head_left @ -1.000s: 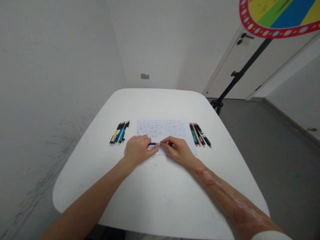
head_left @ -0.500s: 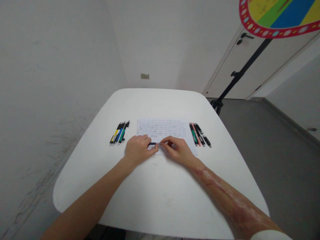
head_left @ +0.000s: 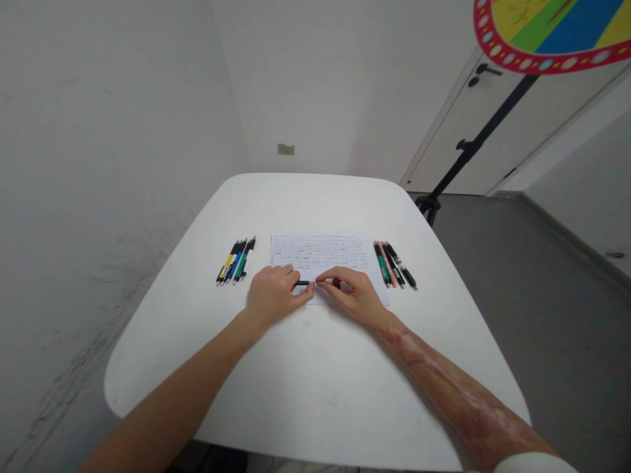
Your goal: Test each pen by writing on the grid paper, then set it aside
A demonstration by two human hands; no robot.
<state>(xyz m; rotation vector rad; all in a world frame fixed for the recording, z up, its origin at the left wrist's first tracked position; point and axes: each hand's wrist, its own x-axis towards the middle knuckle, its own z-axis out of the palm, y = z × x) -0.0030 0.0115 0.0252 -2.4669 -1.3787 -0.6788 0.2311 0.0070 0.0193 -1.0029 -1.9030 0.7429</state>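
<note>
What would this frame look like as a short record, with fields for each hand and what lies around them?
Left hand: holding a dark pen sideways
Right hand: fingertips at the pen's right end; exact grip too small to tell
Beneath the hands: paper with lines of writing
Left of paper: row of pens, including yellow, blue, green
By paper's right edge: second row of pens, including green, pink
Surface: white table
Background: colourful wheel, partly cut off
</note>
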